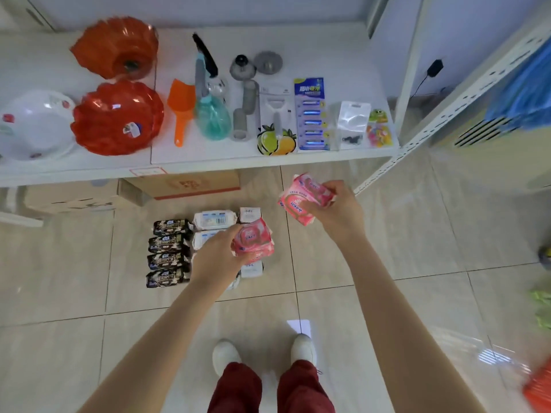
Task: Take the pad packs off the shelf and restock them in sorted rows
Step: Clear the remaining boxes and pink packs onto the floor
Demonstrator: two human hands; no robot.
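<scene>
A left hand (219, 254) grips a pink plastic pad pack (253, 241) above rows of packs on the tiled floor (387, 248). The right hand (337, 210) holds two more pink packs (304, 198).

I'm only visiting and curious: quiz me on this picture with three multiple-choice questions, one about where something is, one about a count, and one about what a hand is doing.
1. Where do the black packs lie?
A. on a chair
B. on the floor
C. inside a drawer

2. How many black packs are there?
A. two
B. four
C. six

3. What is the right hand doing?
A. gripping pink packs
B. lying flat and empty
C. pointing at the ceiling

Answers:
1 B, they sit on the tiles in a column, left of the white packs.
2 B, four lie one behind the other.
3 A, its fingers curl round pink packs held above the floor.
</scene>
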